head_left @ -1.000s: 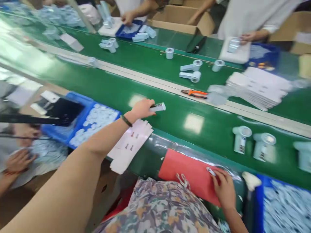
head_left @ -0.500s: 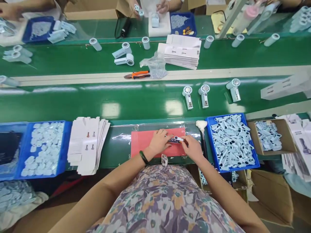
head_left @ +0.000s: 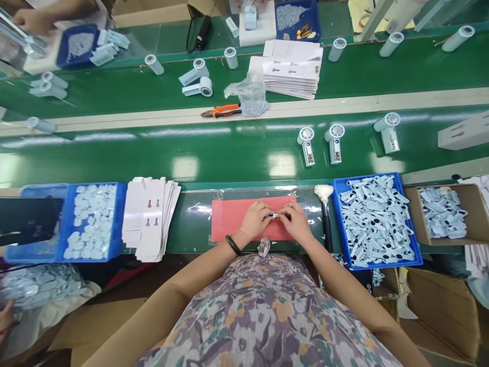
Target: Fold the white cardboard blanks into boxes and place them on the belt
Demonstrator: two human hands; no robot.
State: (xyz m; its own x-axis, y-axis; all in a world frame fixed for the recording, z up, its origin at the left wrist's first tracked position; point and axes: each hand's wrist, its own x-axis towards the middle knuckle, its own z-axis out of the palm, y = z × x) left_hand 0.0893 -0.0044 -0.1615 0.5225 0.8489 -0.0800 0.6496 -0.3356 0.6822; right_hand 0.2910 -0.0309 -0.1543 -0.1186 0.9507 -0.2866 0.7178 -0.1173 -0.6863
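Observation:
Both my hands are close together over a red mat [head_left: 225, 219] at the bench edge. Between their fingertips is a small dark and pale-blue plastic part [head_left: 275, 216], mostly covered by the fingers. My left hand [head_left: 255, 220], with a dark bangle at the wrist, pinches its left end. On its other end the fingers of my right hand [head_left: 298, 223] are closed. To the right of the mat lies a black-handled mallet [head_left: 326, 219] with a whitish head. A blue tray [head_left: 414, 255] beyond it holds many pale-blue plastic pieces.
Several handheld fans [head_left: 335, 145] with exposed handles lie on the green belt [head_left: 229, 158]. Pliers [head_left: 221, 110] and a plastic bag [head_left: 252, 99] rest on the divider. Flat white cartons [head_left: 147, 219] are left of the mat. Another person's hand [head_left: 34, 20] is at the upper left.
My right hand has rolled inward over the part, bringing my fingertips closer together and covering more of it. The camera view has shifted, so the bench items sit farther right.

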